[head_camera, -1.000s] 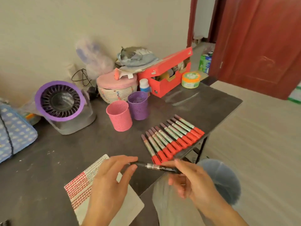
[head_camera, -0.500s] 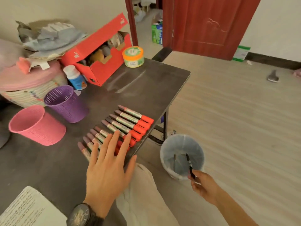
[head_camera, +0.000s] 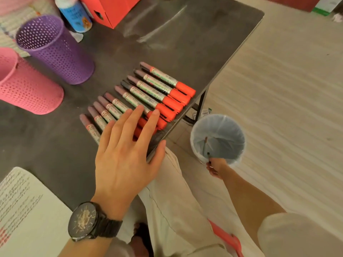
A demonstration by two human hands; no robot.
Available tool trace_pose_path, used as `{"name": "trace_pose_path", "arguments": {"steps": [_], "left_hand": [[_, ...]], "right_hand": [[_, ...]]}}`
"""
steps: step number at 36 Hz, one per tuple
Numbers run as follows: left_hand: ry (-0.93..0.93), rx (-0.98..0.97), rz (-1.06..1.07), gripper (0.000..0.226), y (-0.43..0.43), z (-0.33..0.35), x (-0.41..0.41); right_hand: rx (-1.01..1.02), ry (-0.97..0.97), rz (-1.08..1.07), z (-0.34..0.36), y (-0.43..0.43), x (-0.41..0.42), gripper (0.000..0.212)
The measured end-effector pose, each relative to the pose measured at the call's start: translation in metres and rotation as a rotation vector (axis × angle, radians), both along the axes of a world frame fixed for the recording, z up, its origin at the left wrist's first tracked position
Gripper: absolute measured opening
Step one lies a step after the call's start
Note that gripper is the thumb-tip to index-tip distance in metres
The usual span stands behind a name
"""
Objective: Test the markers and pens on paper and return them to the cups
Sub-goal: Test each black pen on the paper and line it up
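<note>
Fingers (head_camera: 132, 119) of my left hand (head_camera: 122, 164) lie spread and flat across the near end of the row of silver-barrelled markers with orange-red caps (head_camera: 148, 89), which sits at the edge of the dark grey counter (head_camera: 167, 43). My right hand (head_camera: 215, 167) is down at the rim of the round bin lined with pale plastic (head_camera: 230, 132), its fingers curled and seemingly pinching a thin dark pen (head_camera: 208, 154). I judge this one a dud. I should release it only once its tip is inside the rim, and press lightly on the row so nothing rolls off. The perforated purple cup (head_camera: 61, 52), the perforated pink cup (head_camera: 27, 86) and the white paper sheet (head_camera: 27, 210) wait to my left.
</note>
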State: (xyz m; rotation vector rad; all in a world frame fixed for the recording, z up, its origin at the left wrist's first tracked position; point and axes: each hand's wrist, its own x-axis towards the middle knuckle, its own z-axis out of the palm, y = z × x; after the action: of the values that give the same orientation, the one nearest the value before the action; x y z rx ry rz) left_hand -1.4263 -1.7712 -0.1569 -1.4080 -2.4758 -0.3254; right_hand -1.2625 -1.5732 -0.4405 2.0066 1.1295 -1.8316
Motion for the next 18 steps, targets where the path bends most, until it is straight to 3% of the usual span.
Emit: {"name": "trace_pose_path", "arguments": {"steps": [3,8,18], "left_hand": [[0.001,0.008,0.005,0.055,-0.001,0.000,0.000],[-0.001,0.020,0.005,0.054,0.000,0.000,0.000],[0.026,0.101,-0.004,0.052,-0.001,0.006,0.002]], "right_hand": [[0.031,-0.009,-0.004,-0.011,-0.001,-0.002,0.025],[0.054,-0.075,0.161,-0.020,-0.012,-0.002,0.043],[0.117,-0.056,0.397,0.009,-0.008,0.002,0.034]]}}
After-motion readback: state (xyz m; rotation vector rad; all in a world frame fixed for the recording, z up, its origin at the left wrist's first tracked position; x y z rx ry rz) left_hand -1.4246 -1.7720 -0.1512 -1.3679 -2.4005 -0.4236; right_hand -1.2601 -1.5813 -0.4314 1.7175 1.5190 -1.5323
